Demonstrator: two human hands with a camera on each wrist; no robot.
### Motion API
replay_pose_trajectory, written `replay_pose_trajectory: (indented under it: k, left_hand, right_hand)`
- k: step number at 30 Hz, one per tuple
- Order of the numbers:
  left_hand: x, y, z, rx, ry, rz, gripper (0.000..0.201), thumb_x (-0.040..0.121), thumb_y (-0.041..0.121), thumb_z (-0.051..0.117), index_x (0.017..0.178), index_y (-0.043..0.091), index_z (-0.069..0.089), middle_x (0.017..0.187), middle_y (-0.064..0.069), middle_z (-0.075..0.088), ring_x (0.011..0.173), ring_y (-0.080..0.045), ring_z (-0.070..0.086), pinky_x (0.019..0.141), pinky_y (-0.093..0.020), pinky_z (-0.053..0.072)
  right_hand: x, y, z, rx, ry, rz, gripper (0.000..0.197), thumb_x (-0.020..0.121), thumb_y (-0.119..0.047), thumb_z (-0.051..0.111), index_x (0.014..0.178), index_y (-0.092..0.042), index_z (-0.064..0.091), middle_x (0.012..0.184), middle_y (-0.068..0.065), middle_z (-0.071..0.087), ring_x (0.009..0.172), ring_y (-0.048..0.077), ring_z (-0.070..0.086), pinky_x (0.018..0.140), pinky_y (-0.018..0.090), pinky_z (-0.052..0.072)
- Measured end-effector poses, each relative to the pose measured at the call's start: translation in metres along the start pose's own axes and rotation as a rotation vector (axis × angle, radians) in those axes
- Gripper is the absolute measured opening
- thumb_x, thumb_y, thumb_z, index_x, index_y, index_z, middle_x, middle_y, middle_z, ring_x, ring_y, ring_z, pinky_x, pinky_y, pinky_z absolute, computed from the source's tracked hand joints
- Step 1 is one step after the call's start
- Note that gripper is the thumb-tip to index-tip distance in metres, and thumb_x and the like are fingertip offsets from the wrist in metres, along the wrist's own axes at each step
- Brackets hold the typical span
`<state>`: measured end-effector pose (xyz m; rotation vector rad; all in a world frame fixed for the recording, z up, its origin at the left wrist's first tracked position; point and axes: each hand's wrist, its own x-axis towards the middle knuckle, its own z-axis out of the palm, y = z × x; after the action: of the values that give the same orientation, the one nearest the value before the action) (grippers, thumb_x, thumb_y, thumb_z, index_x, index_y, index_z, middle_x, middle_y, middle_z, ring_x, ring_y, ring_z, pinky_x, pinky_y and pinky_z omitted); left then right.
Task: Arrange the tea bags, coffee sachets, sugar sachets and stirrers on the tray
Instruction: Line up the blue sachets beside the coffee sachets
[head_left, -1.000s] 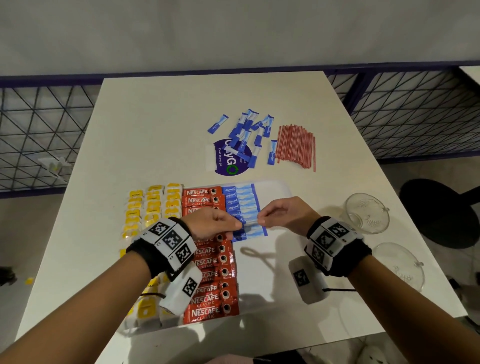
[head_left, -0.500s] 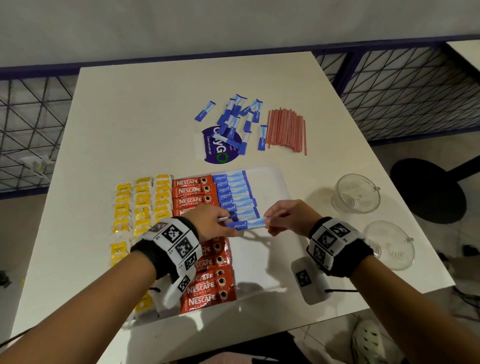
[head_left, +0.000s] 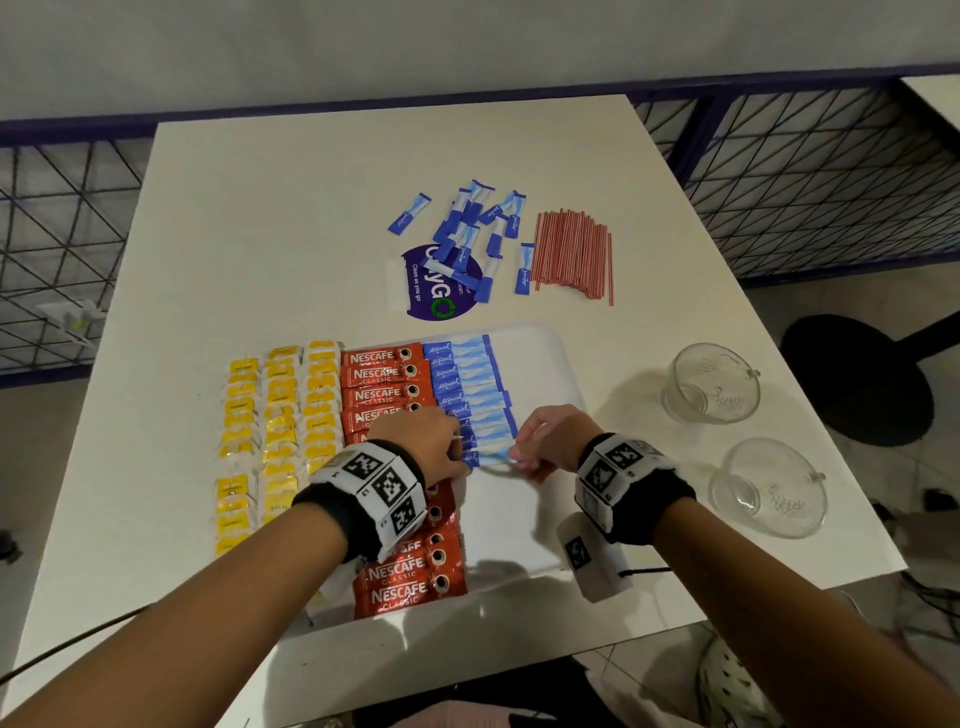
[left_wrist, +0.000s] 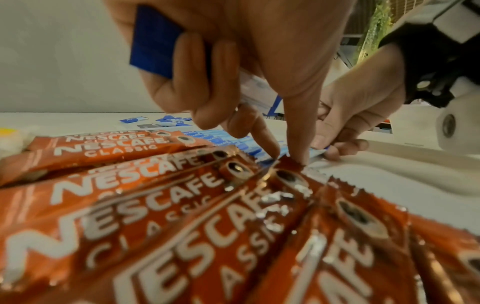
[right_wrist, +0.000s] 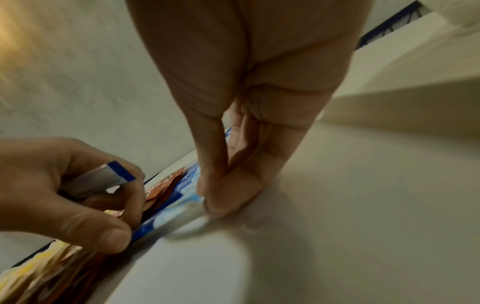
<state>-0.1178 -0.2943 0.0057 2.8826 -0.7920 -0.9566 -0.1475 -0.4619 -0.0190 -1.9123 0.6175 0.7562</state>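
On the white tray (head_left: 540, 364) lie yellow tea bags (head_left: 280, 410), red coffee sachets (head_left: 384, 374) and a column of blue sugar sachets (head_left: 467, 379). At the near end of that column one sugar sachet (head_left: 493, 456) lies flat between my hands. My left hand (head_left: 431, 441) presses its left end with fingertip and thumb (left_wrist: 298, 152), while its curled fingers grip spare sugar sachets (left_wrist: 153, 45). My right hand (head_left: 545, 441) pinches the sachet's right end (right_wrist: 182, 203). Loose sugar sachets (head_left: 467, 228) and red stirrers (head_left: 571, 254) lie on the table beyond the tray.
Two glass cups (head_left: 711, 384) (head_left: 769, 488) stand to the right of the tray. A purple round sticker (head_left: 436, 296) lies under the loose sachets. The tray's right half is bare white. Dark mesh railings (head_left: 810, 182) flank the table.
Both hands have brought the sugar sachet down flat at the near end of the blue column. The head view has shifted slightly.
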Motion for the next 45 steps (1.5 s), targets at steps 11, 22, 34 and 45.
replay_pose_trajectory:
  k: [11, 22, 34, 45]
  left_hand:
    - [0.006, 0.002, 0.006, -0.009, 0.005, -0.025, 0.031, 0.088, 0.046, 0.053, 0.105, 0.020, 0.055, 0.113, 0.002, 0.054, 0.099, -0.017, 0.056, 0.082, -0.031, 0.048]
    - [0.008, -0.001, 0.002, -0.061, 0.005, -0.013, 0.029, 0.087, 0.048, 0.055, 0.100, 0.022, 0.057, 0.107, 0.005, 0.058, 0.094, -0.013, 0.056, 0.074, -0.025, 0.044]
    - [0.003, -0.002, -0.007, -0.084, 0.026, -0.021, 0.027, 0.085, 0.055, 0.053, 0.087, 0.027, 0.054, 0.085, 0.011, 0.054, 0.078, -0.009, 0.052, 0.062, -0.021, 0.041]
    - [0.006, 0.008, -0.002, 0.099, 0.019, 0.040, 0.033, 0.086, 0.046, 0.056, 0.106, 0.020, 0.054, 0.110, 0.002, 0.058, 0.100, -0.020, 0.058, 0.084, -0.033, 0.048]
  right_hand:
    - [0.003, -0.002, 0.000, -0.192, 0.073, -0.047, 0.023, 0.080, -0.014, 0.070, 0.069, -0.019, 0.051, 0.058, -0.002, 0.060, 0.050, 0.011, 0.054, 0.051, 0.019, 0.045]
    - [0.002, 0.002, -0.008, -0.223, 0.038, -0.103, 0.023, 0.084, -0.008, 0.065, 0.069, -0.019, 0.050, 0.057, -0.002, 0.058, 0.039, 0.003, 0.051, 0.049, 0.017, 0.046]
    - [0.009, 0.005, 0.001, -0.501, 0.054, -0.144, 0.035, 0.073, -0.038, 0.074, 0.068, -0.025, 0.043, 0.062, -0.009, 0.052, 0.071, 0.016, 0.055, 0.078, 0.026, 0.047]
    - [0.005, -0.002, 0.006, -0.488, 0.054, -0.131, 0.044, 0.077, -0.037, 0.072, 0.068, -0.023, 0.031, 0.089, 0.006, 0.055, 0.055, 0.009, 0.040, 0.049, 0.019, 0.030]
